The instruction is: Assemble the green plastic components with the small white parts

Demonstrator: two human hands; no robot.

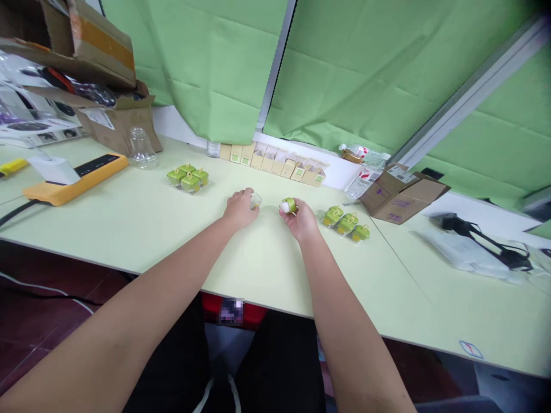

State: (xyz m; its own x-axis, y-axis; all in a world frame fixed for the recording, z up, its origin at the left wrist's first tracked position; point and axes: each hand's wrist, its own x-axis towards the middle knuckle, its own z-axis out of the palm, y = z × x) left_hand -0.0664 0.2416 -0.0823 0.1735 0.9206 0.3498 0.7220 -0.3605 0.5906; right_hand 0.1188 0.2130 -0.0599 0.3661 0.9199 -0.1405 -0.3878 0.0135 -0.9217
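Observation:
My left hand [239,210] rests on the pale green table [142,218], fingers curled round a small clear cap-like piece [255,199]. My right hand [302,219] is closed on a small green and white bottle-like item [288,205], held just above the table. The two hands are a short gap apart. Three similar green items [346,223] lie in a row just right of my right hand. A cluster of several green items [188,176] stands to the left of my left hand.
A row of small cream boxes [272,162] lines the back edge under green curtains. A clear glass dome [140,149], an orange power strip [77,178] and stacked cardboard boxes [116,115] are at left. A brown carton [398,195] and bagged black cables [477,246] lie at right.

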